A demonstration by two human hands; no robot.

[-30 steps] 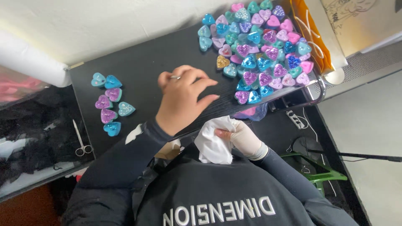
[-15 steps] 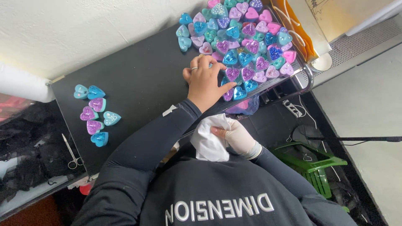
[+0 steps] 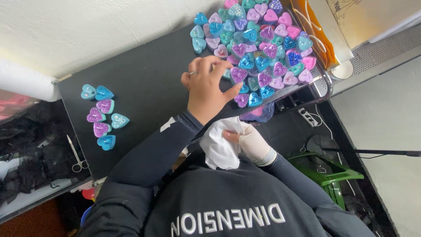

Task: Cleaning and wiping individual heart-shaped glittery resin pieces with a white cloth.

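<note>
left hand (image 3: 207, 85) moved off bare black table (image 3: 144, 87), where it lay flat with fingers spread a sec ago. now at edge of big heart pile (image 3: 258, 48), fingers bent, fingertips (image 3: 226, 68) touching purple glitter heart (image 3: 239, 74) and its neighbours. half a sec ago it was already at pile edge, just lower down. whole view shifted too: small heart group (image 3: 101, 116) sits further left and lower in frame, pile more centred, green stool (image 3: 326, 169) showing more at right.
</note>
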